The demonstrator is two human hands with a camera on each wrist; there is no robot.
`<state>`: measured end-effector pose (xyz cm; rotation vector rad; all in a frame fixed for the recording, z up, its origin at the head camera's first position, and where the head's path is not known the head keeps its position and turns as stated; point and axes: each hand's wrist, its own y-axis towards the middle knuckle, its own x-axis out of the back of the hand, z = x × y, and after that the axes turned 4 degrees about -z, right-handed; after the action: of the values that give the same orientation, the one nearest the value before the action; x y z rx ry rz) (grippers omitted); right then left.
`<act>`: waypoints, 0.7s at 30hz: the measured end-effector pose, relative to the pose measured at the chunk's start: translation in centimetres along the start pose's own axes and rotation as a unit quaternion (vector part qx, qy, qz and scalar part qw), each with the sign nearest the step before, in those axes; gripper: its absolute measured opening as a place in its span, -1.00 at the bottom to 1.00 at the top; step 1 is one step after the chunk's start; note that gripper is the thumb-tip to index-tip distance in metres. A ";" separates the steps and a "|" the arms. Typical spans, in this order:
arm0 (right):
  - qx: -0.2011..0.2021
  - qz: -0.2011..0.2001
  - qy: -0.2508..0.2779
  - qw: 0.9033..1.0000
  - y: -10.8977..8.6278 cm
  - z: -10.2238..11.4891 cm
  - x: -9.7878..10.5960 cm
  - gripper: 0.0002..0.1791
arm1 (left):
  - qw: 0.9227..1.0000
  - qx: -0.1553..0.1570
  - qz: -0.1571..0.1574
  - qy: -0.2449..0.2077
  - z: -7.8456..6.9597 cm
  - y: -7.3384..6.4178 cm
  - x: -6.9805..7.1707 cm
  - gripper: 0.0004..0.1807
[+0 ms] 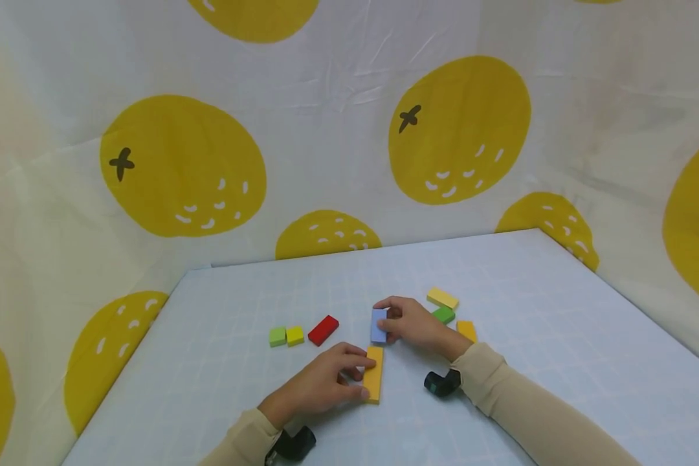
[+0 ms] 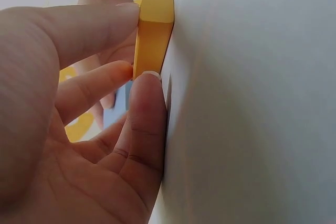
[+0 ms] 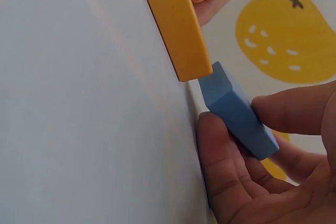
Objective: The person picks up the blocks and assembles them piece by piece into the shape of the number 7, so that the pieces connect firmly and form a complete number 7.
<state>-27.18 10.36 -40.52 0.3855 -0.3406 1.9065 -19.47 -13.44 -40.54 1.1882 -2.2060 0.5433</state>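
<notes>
A long orange block (image 1: 373,375) lies on the table. My left hand (image 1: 326,382) holds it from the left, its fingertips touching the block's side and top. In the left wrist view the near end of the orange block (image 2: 157,6) shows between the fingertips. Just beyond its far end, my right hand (image 1: 413,323) pinches a blue block (image 1: 378,325) between thumb and fingers. The right wrist view shows the blue block (image 3: 239,116) tilted, near the end of the orange block (image 3: 181,35); whether the two touch I cannot tell.
Left of the hands lie a red block (image 1: 323,330), a yellow block (image 1: 294,335) and a light green block (image 1: 277,336). Beyond the right forearm are a pale yellow block (image 1: 443,298), a green block (image 1: 444,314) and another orange block (image 1: 466,331). A patterned curtain (image 1: 338,142) hangs behind the table.
</notes>
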 end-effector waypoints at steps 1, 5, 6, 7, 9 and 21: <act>0.000 0.002 -0.003 1.000 0.0 -0.1 0.0 -0.59 | 1.000 0.000 0.000 -0.001 0.0 0.0 0.0 -0.55; 0.007 0.010 -0.017 1.000 0.0 0.0 0.1 -0.59 | 1.000 0.000 -0.002 0.003 0.3 0.1 -0.1 -0.54; 0.010 0.011 -0.021 1.000 0.0 0.1 0.1 -0.60 | 1.000 -0.001 -0.003 0.003 0.3 0.1 -0.1 -0.54; 0.013 0.011 -0.025 1.000 0.0 0.2 0.1 -0.60 | 1.000 -0.001 -0.006 0.003 0.3 0.1 -0.1 -0.53; 0.017 0.012 -0.027 0.999 0.0 0.3 0.1 -0.61 | 1.000 -0.003 -0.010 0.002 0.4 0.1 0.0 -0.53; 0.019 0.009 -0.036 0.999 -0.3 0.3 -0.2 -0.63 | 1.000 0.000 -0.004 0.001 0.0 -0.1 -0.1 -0.56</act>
<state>-26.80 10.24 -40.33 0.4795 -0.3575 1.9216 -19.34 -13.45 -40.61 1.1954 -2.1981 0.5412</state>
